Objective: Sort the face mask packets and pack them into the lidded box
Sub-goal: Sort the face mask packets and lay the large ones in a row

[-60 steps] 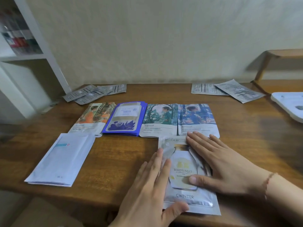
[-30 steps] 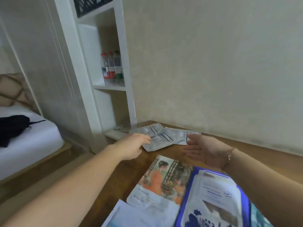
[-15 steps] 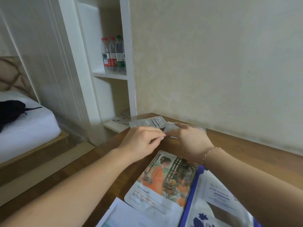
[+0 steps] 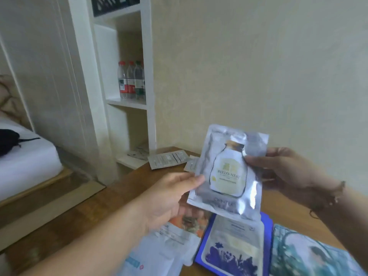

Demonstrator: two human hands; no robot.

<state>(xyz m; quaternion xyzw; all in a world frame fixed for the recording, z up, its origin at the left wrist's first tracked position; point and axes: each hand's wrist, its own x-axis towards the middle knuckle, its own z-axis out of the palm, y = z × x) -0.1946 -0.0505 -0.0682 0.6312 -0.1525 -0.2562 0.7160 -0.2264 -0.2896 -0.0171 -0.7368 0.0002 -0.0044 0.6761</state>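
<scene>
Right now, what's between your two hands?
The silver Bird's-Nest packet, held upright above the table: left hand grips its lower-left edge, right hand its right edge. Head view.

soft dim indoor light; glare on the silver packet (image 4: pixel 229 172); motion blur; edges bowed

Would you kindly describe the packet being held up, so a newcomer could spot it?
Above the wooden table, both hands raise one silver foil packet, the left hand and right hand at its sides. Unlike the picture packets lying flat, it shows a pale bottle.
</scene>
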